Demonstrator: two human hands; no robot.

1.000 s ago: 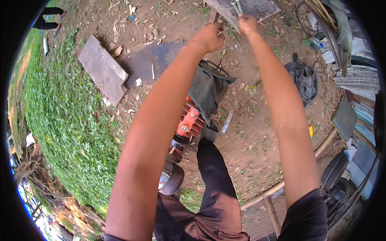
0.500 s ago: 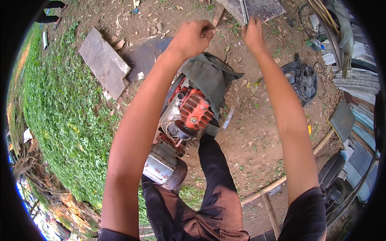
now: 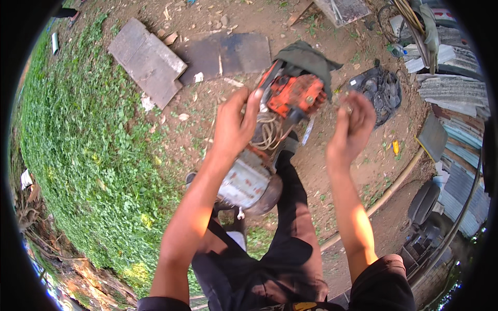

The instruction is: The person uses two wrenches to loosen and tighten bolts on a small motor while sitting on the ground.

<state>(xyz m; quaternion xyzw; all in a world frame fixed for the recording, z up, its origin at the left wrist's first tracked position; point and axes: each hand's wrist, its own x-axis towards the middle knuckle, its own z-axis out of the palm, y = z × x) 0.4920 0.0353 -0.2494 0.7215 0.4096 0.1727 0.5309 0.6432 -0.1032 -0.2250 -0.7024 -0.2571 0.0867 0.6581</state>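
An engine with a red finned block [image 3: 298,96] and a grey metal housing [image 3: 246,182] stands between my legs. A dark green cloth [image 3: 311,58] drapes over its far end, and a coil of cord [image 3: 268,132] hangs at its middle. My left hand [image 3: 236,122] is raised at the engine's left side, thumb and fingers apart, holding nothing visible. To the engine's right, my right hand [image 3: 353,124] is in the air with its fingers curled in. Motion blurs it; whatever may be between the fingertips is too small to name. A small wrench-like metal piece [image 3: 240,213] shows below the housing.
Wooden boards [image 3: 148,62] and a dark flat sheet [image 3: 233,53] lie beyond on the left. A low board [image 3: 342,11] with metal tools is at the far edge. Right are a black part in a bag [image 3: 381,96], a yellow object [image 3: 396,147], a bamboo pole [image 3: 394,185] and corrugated sheets [image 3: 454,103].
Both hands have come back from the far board toward the engine. The long metal tool is out of my right hand; tools lie on the board. The left thumb and fingers have parted.
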